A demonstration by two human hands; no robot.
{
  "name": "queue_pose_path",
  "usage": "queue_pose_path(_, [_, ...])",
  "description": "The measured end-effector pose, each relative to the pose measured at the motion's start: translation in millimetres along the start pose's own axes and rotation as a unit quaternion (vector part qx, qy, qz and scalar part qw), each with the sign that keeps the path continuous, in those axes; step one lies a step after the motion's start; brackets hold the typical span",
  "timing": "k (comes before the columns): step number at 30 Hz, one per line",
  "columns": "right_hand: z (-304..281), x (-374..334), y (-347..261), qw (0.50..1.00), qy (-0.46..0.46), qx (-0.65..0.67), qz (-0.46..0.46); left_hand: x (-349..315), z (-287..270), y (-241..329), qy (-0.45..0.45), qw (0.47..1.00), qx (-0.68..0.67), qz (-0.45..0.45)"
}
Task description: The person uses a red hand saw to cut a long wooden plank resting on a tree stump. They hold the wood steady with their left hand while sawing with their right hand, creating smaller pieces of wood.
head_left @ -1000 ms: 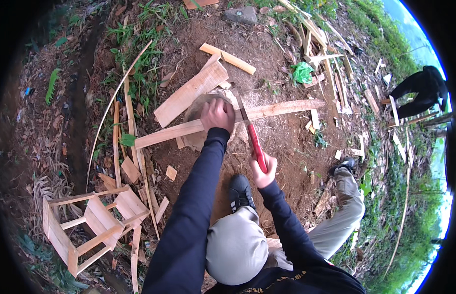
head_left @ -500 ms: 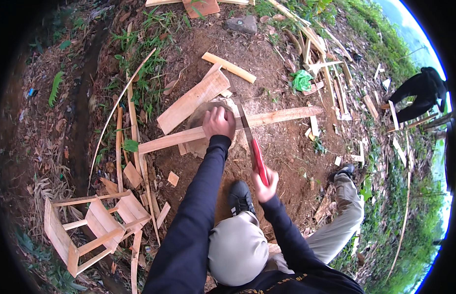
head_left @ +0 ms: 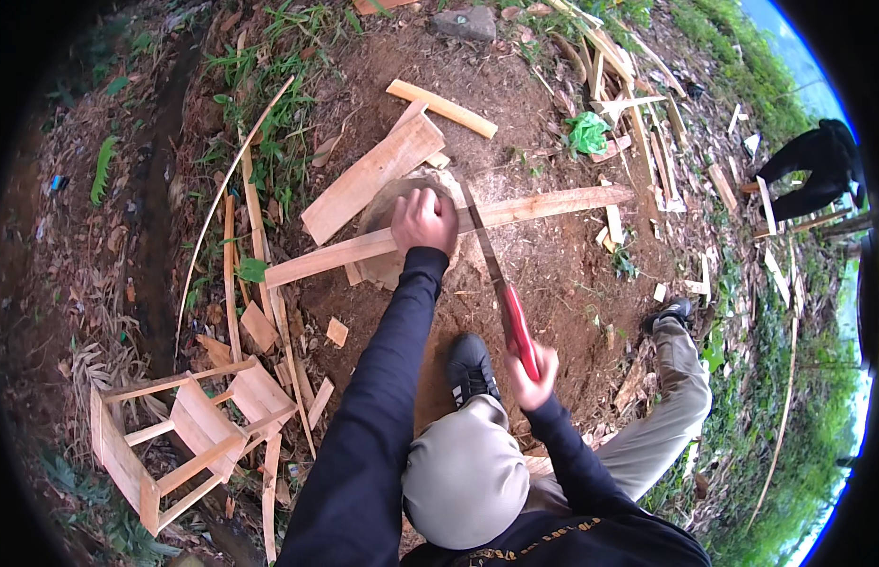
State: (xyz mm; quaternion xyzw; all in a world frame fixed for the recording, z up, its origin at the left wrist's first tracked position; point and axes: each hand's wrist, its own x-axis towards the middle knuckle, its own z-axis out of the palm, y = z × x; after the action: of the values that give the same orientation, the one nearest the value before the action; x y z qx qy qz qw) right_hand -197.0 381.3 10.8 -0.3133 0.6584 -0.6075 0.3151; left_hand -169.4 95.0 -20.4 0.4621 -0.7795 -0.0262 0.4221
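A long, narrow wooden board (head_left: 543, 205) lies across a round tree stump (head_left: 387, 200). My left hand (head_left: 424, 223) is closed over the board, pressing it onto the stump. In my right hand (head_left: 533, 376) is the red handle of a handsaw (head_left: 497, 274). Its blade crosses the board just right of my left hand, its tip pointing away from me. Whether the teeth have cut into the wood cannot be made out. A wider plank (head_left: 371, 177) leans over the stump's far left side.
At the lower left stands a small wooden frame with shelves (head_left: 198, 425). Scrap wood (head_left: 638, 132) is heaped at the far right, near a green plastic bag (head_left: 586, 133). Another person in dark clothes (head_left: 818, 170) is at the right edge. My shoe (head_left: 471, 367) is below the stump.
My right hand has drawn the saw back toward me and slightly right. My left hand stays on the board. The whole view has shifted a little.
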Motion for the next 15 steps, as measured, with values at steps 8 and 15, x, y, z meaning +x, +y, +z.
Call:
queue_pose_path(8, [13,28,16,0.998,0.040,0.025,-0.036,3,5,7,0.022,1.000,-0.014,0.012])
queue_pose_path(15, [-9,-34,4,0.998,0.023,-0.052,-0.012,-1,0,-1,-0.001,1.000,0.010,-0.005])
